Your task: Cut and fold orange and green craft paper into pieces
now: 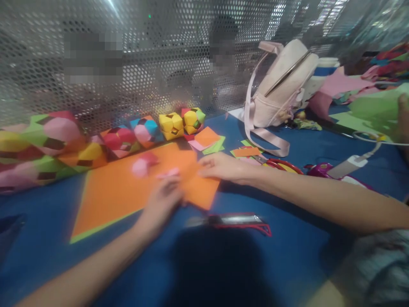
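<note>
My right hand [222, 167] pinches the edge of a square orange paper [201, 189], which reaches left toward my other hand. My left hand [164, 198] is closed, blurred by motion, with a small pink paper piece [168, 173] at its fingertips. Beneath both hands lies a large orange sheet [111, 194] with a green sheet showing along its edge. On that sheet, just beyond my left hand, sits a small pink and red folded paper piece [143, 165]. A utility knife [236, 220] with a red cord lies on the blue table in front of my hands.
Folded paper balls [119, 140] line the back left beside a perforated metal panel [143, 81]. Small paper squares [207, 138], red-handled scissors [283, 164] and a pale pink backpack [281, 89] stand or lie to the right. Another person's hand [403, 121] is at the right edge near green paper [377, 108].
</note>
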`<state>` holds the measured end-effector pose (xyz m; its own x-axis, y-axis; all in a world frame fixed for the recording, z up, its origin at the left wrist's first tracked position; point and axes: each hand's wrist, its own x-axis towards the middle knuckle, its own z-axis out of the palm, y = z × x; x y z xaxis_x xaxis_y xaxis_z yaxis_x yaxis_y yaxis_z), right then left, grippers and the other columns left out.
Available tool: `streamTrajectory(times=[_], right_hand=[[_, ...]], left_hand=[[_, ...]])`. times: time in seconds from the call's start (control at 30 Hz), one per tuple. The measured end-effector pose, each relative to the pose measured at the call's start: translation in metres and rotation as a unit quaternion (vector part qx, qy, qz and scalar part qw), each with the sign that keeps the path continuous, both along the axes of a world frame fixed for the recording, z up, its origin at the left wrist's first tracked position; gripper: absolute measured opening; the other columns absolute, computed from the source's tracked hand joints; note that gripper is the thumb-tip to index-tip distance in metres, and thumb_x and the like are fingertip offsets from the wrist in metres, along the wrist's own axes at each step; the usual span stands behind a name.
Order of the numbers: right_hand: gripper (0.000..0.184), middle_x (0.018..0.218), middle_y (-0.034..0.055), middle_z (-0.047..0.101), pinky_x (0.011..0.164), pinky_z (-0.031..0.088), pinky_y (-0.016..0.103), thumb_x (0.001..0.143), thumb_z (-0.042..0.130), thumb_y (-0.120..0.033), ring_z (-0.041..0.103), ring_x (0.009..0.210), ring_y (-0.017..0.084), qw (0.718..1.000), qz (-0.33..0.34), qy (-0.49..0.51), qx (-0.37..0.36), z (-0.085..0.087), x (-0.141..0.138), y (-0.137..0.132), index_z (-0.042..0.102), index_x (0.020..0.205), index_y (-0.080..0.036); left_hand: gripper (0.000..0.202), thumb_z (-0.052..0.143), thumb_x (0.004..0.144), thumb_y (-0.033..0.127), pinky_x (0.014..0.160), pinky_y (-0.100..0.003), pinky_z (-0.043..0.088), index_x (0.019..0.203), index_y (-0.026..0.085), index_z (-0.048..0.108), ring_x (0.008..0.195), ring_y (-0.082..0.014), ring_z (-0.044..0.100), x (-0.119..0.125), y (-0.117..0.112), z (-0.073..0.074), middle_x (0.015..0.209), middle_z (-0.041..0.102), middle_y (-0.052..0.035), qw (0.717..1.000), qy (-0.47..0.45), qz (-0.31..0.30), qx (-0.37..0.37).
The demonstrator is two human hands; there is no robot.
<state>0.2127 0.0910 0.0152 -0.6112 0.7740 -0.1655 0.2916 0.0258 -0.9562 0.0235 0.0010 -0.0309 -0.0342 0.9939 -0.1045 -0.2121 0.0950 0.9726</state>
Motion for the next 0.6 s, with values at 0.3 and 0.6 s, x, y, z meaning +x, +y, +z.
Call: streamTrajectory(times=[0.3, 0.6], right_hand=[[0.021, 0.102, 0.0096, 0.073, 0.075, 0.052, 0.026, 0.083, 0.055, -0.010, 0.067, 0.087, 0.017, 0.955, -0.220, -0.075, 0.183, 0.002, 0.022, 0.081, 0.067, 0.100, -0.011], [0.024, 0.107, 0.0096, 0.072, 0.075, 0.050, 0.024, 0.087, 0.052, -0.008, 0.066, 0.092, 0.017, 0.922, -0.241, -0.182, 0.242, -0.012, 0.011, 0.150, 0.066, 0.107, -0.008]], left_hand=[[0.032, 0.080, 0.073, 0.034, 0.056, -0.025, 0.043, 0.093, 0.019, 0.060, 0.056, -0.0106, 0.056, -0.003, 0.000, -0.003, 0.070, 0.062, 0.0031, 0.998, 0.038, -0.041, 0.009], [0.027, 0.076, 0.079, 0.036, 0.059, -0.026, 0.043, 0.095, 0.021, 0.060, 0.060, -0.0115, 0.056, -0.007, -0.001, -0.007, 0.070, 0.061, 0.0030, 0.996, 0.066, -0.060, 0.007]])
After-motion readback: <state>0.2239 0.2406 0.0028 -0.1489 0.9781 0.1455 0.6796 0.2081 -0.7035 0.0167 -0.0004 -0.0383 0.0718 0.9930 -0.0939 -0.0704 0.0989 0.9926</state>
